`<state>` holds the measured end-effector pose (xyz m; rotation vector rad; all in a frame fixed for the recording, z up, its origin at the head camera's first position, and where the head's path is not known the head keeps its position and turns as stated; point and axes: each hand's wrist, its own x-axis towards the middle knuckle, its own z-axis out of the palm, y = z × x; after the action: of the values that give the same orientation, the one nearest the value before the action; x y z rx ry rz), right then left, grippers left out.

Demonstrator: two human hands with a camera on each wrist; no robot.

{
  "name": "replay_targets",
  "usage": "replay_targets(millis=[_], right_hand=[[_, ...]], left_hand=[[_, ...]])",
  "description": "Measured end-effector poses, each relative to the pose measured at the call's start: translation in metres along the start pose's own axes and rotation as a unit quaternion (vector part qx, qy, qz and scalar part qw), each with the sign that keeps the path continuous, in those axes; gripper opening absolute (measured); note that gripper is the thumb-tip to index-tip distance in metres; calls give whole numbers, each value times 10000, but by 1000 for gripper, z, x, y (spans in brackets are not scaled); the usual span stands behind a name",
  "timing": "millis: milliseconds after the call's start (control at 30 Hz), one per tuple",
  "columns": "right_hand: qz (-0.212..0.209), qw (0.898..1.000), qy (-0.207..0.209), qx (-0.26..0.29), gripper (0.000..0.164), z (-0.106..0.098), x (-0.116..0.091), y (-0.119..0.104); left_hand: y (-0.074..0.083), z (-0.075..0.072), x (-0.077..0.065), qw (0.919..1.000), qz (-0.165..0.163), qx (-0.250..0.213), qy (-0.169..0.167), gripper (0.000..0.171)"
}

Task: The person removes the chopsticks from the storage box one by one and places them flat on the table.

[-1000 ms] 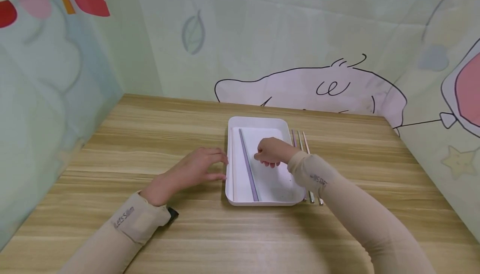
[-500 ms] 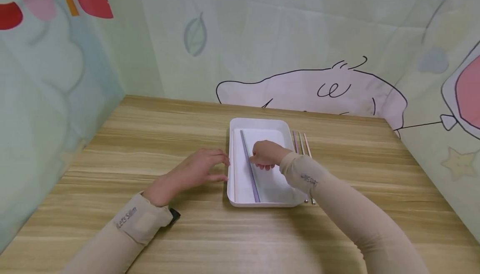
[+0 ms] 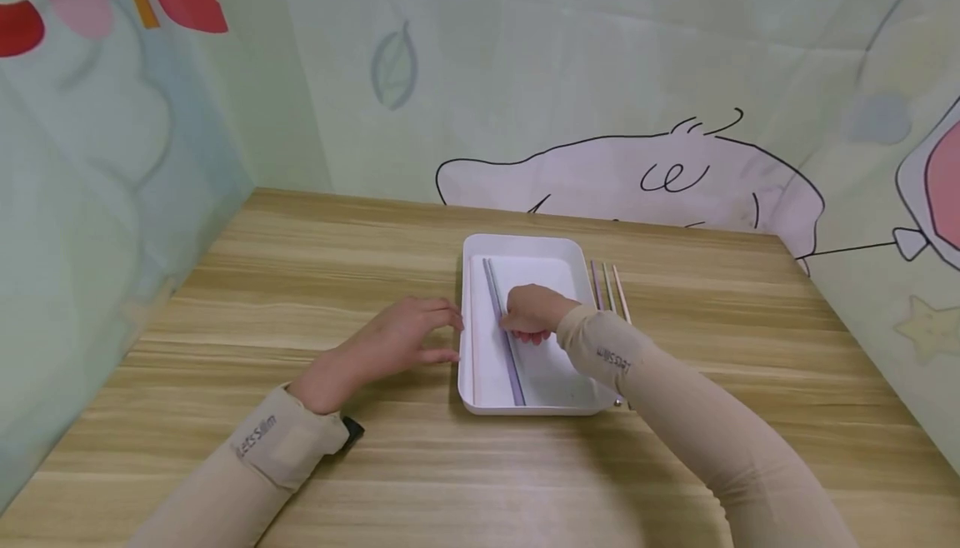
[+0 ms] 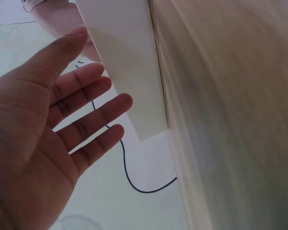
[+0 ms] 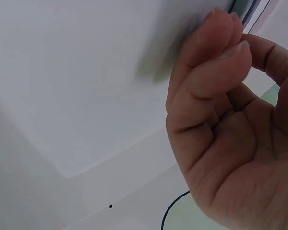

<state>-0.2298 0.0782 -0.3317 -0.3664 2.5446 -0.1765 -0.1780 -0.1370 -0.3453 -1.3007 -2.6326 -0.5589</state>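
Note:
A shallow white tray (image 3: 555, 394) rests on the table. My left hand (image 3: 401, 336) is at its left wall, fingers spread and loosely bent, fingertips at or very near the rim; the left wrist view shows the palm bare. Inside the tray, a pink chopstick (image 3: 473, 340) lies along the left side. Beside it, two purple-grey chopsticks (image 3: 513, 369) slant close together, slightly parted at their far tips. My right hand (image 3: 536, 312) reaches down into the tray, fingers curled, and pinches one of this pair; its thumb and index tips are mostly hidden.
Right of the tray, a purple chopstick (image 3: 596, 283), a green chopstick (image 3: 609, 286) and a pink chopstick (image 3: 621, 288) lie side by side on the wooden table (image 3: 360, 481), partly covered by the right sleeve. Printed cloth walls (image 3: 555, 73) stand around the table.
My right hand has moved left to the purple-grey chopsticks in the tray. Their far tips have come apart a little. The left hand has stayed at the tray's left wall.

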Motion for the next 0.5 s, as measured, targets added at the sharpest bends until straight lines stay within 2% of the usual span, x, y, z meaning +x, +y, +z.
replay_targets(millis=[500], right_hand=[[124,9996,185,-144,35,3,3,0]], left_hand=[[-1,1,0,9999,89,5,85,32]])
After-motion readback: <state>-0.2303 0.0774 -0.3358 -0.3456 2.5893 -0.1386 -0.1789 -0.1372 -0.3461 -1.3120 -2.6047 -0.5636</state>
